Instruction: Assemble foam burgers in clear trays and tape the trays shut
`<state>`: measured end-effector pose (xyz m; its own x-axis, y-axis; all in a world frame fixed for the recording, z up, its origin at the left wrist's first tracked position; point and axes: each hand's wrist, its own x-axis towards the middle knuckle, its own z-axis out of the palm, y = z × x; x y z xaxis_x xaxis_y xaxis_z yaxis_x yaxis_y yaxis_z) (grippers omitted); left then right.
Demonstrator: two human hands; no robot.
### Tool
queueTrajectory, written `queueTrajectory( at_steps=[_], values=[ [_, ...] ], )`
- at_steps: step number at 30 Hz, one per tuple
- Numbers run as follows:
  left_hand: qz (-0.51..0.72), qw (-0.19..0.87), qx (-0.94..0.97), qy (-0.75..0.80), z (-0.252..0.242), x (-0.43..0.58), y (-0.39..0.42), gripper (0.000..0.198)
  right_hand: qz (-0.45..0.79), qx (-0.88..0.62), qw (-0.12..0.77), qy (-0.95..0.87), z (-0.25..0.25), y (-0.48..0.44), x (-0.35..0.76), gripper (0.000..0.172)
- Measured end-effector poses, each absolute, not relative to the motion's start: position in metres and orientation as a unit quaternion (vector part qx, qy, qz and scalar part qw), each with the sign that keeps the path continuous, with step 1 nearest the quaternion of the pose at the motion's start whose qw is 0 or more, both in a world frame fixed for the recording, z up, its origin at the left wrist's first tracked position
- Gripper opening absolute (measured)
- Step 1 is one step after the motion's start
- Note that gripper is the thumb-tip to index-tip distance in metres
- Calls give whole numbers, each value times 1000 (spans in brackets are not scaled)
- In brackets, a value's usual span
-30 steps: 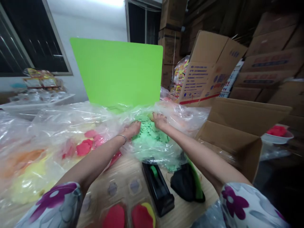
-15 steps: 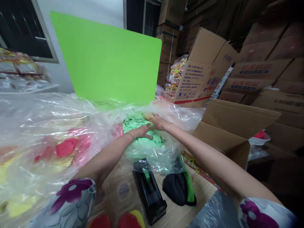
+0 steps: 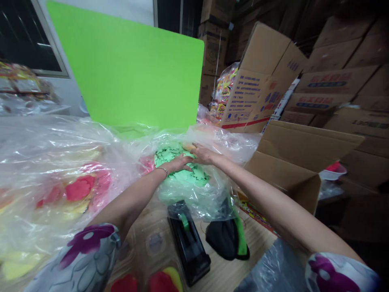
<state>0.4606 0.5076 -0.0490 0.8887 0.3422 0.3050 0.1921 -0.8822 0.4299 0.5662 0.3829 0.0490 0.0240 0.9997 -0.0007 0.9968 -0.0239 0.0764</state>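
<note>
A mint-green, cracked, dough-like mass [image 3: 170,154] lies in clear plastic sheeting in the middle of the table. My left hand [image 3: 180,163], with a thin bracelet at its wrist, rests on this mass with its fingers stretched out. My right hand [image 3: 202,154] lies on its far right part, fingers apart and pointing left, beside a peach-coloured piece [image 3: 189,147]. The fingertips of both hands come close together. Nearer to me stand a black tape dispenser [image 3: 191,247] with a green part and a black-and-green cloth item [image 3: 226,239].
Clear plastic sheeting [image 3: 60,138] covers pink and yellow pieces at left. A green board [image 3: 130,69] stands behind. An open carton [image 3: 285,162] stands at right, with another carton [image 3: 252,93] beyond. Clear trays [image 3: 154,243] with red pieces lie in front.
My left hand's fingers have drawn closer together on the green mass. My right hand has shifted only slightly. The whole view has tilted a little downward.
</note>
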Motion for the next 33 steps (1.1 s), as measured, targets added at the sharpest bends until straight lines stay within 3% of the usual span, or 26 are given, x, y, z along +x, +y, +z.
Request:
queueTrajectory(
  at_steps=[4, 13, 18, 24, 29, 33],
  values=[
    [207, 207, 943, 158, -49, 462, 513, 26, 32, 710, 32, 703, 52, 379, 570, 41],
    [339, 214, 844, 356, -52, 462, 533, 37, 37, 702, 41, 710, 45, 382, 578, 33],
    [336, 214, 850, 345, -55, 471, 529, 38, 39, 704, 49, 707, 42, 385, 578, 34],
    [285, 227, 876, 315, -76, 481, 511, 68, 44, 701, 70, 708, 37, 386, 576, 26],
    [296, 243, 886, 261, -78, 467, 509, 40, 46, 696, 71, 713, 33, 385, 570, 26],
    [328, 276, 858, 281, -74, 463, 511, 33, 17, 712, 73, 698, 18, 391, 566, 19]
  ],
)
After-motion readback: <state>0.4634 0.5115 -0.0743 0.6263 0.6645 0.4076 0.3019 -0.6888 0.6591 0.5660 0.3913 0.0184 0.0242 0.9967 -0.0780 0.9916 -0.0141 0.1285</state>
